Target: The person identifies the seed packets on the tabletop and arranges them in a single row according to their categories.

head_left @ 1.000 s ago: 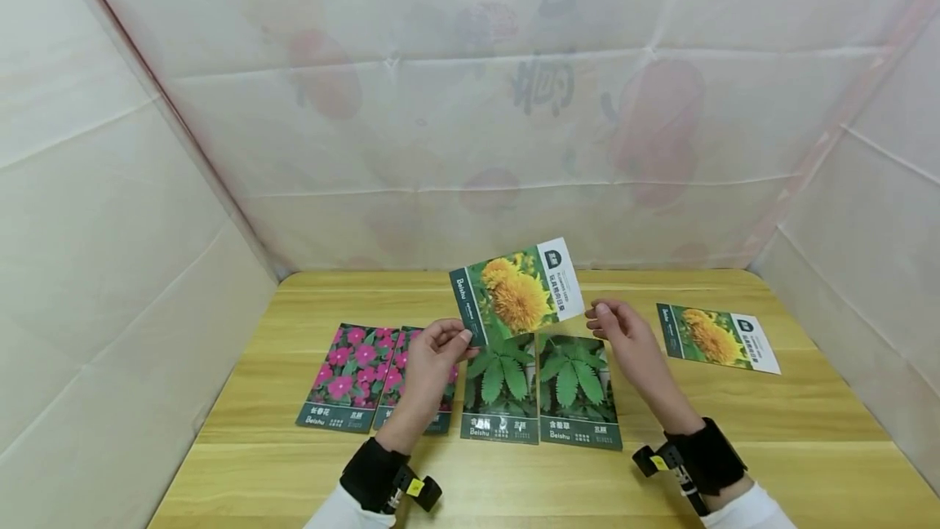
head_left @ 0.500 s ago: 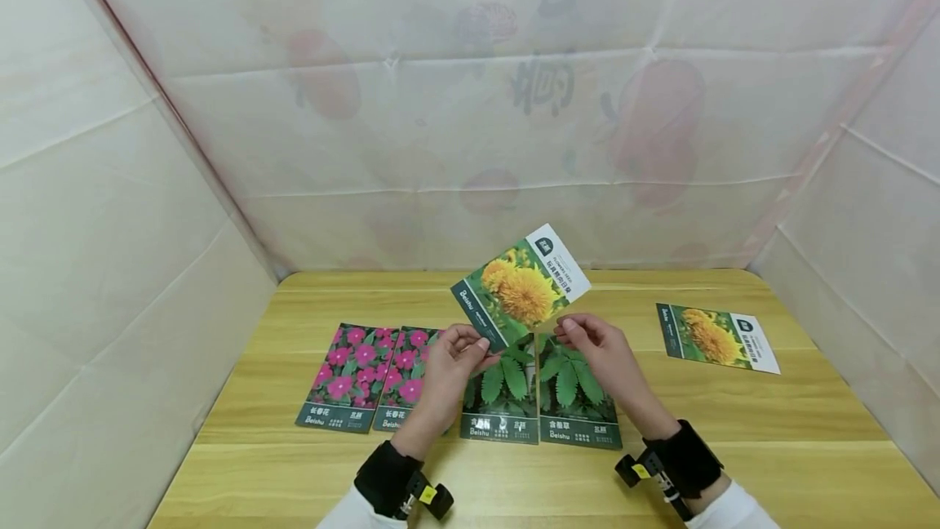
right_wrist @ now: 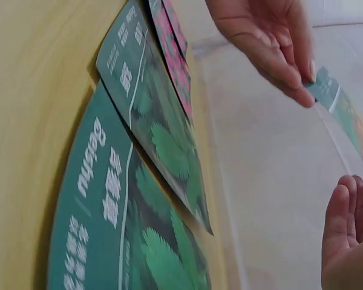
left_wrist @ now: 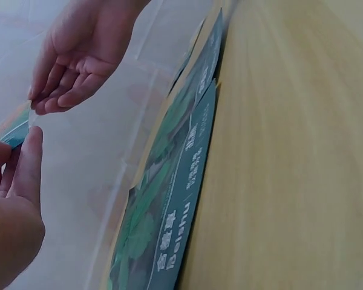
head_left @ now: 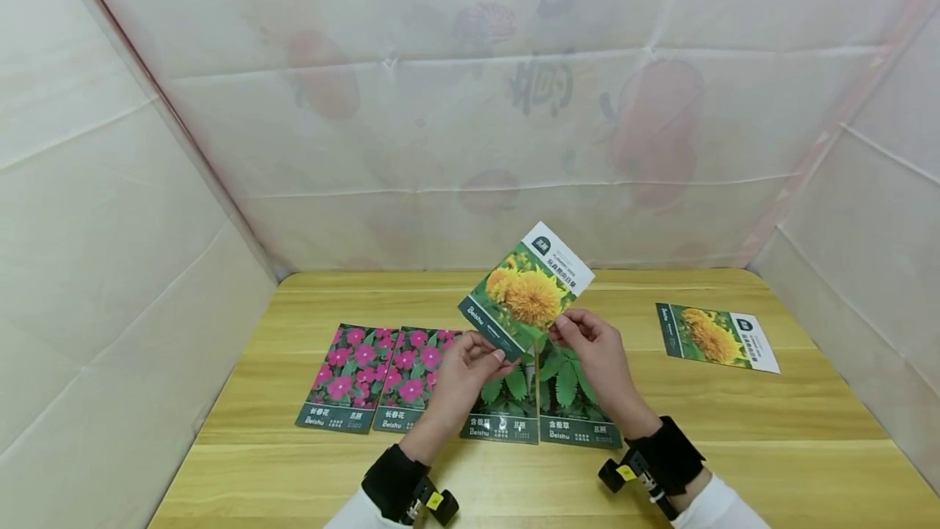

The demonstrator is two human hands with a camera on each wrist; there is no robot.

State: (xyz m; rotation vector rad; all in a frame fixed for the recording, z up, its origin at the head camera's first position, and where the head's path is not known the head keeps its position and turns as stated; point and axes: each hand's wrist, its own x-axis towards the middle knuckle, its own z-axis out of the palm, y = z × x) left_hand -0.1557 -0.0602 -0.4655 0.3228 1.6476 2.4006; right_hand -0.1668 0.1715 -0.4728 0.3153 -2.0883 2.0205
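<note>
A seed packet with yellow sunflower-like blooms (head_left: 532, 292) is held tilted above the table. My left hand (head_left: 464, 378) pinches its dark green lower corner between thumb and fingers. At its right edge my right hand (head_left: 598, 357) grips the packet with thumb and fingertips. Below lie two green-leaf packets (head_left: 580, 402), partly covered by both hands in the head view. The right wrist view shows the near leaf packet (right_wrist: 97, 175) flat, with my left hand (right_wrist: 272, 42) holding the sunflower packet's corner (right_wrist: 323, 87) above.
Two pink-flower packets (head_left: 348, 378) lie side by side at the left, edges close together. Another yellow-flower packet (head_left: 716, 339) lies turned sideways at the right of the wooden table (head_left: 771, 447). Pale fabric walls (head_left: 470, 129) enclose the back and sides.
The held packet has turned more upright, its white end swinging up and leftward. My right hand has moved left and taken its right edge. The left hand has shifted slightly right and nearer.
</note>
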